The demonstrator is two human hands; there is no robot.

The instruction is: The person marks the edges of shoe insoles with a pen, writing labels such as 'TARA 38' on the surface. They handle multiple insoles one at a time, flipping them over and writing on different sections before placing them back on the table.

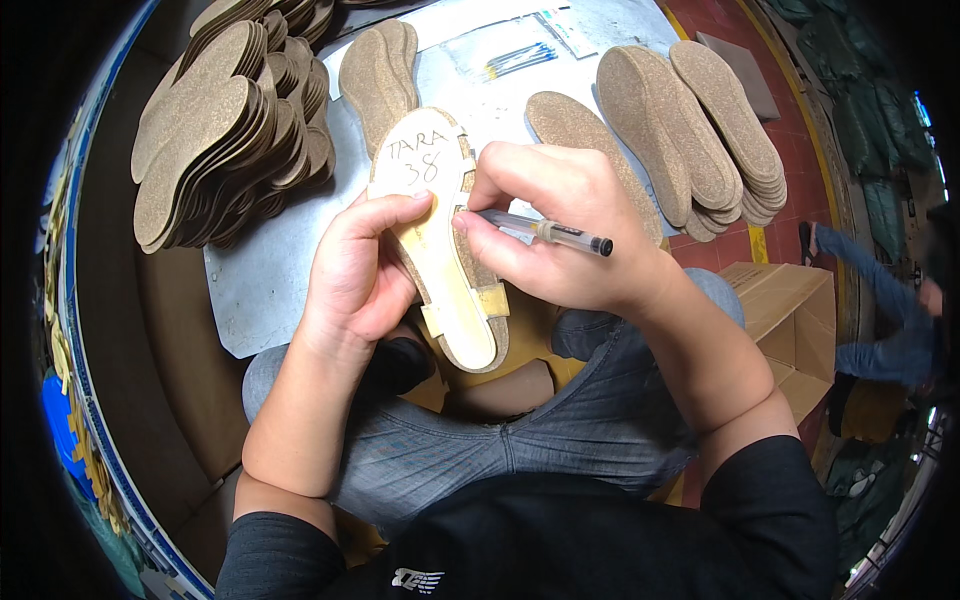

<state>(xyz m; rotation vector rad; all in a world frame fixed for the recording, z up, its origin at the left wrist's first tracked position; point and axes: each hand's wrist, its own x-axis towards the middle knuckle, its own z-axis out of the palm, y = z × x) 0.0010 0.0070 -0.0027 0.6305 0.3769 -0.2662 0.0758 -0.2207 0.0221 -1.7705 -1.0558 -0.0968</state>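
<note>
My left hand (362, 268) grips a cream sole-shaped template (450, 285) by its left edge, its thumb lying on the top face. The template has dark handwriting near its far end and yellowish side tabs. Under it is a brown speckled insole (477, 258), showing along the right edge and at the near end. In the fingers of my right hand (575, 225) is a pen (570, 237) with a clear barrel and a black end. Its tip is at the template's right edge, by a side notch, mostly hidden by my fingers. The template is held above my lap.
Tall piles of brown insoles (205, 130) stand at the left of the pale work table (265, 290). More insole stacks (645, 140) lie at the right, and another pair (378, 85) behind the template. Thin pen refills (520, 62) lie at the back. A cardboard box (785, 300) and a person (880, 285) are at right.
</note>
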